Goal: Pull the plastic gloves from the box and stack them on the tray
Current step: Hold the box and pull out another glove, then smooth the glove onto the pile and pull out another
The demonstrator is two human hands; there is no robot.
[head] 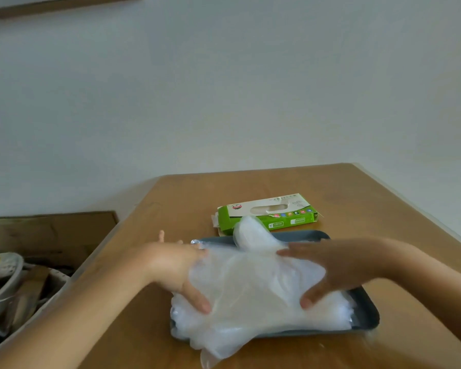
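Two hands [175,265] [336,267], gloves [250,294] past tray [369,312] edge

The gloves [250,288] heaped on the tray [367,312] are thin plastic film, milky and half see-through, crinkled, with a soft sheen on the folds. The tray itself is dark grey, smooth and matt; whether it is plastic or coated metal cannot be told. Just behind the tray, the box [266,213] is printed card, green and off-white, faintly glossy, with a bent flap at one end. Under the tray, the desk [357,198] has a light brown wood look, smooth, with a low satin shine. Well left of the tray is dull brown cardboard [51,230], creased.
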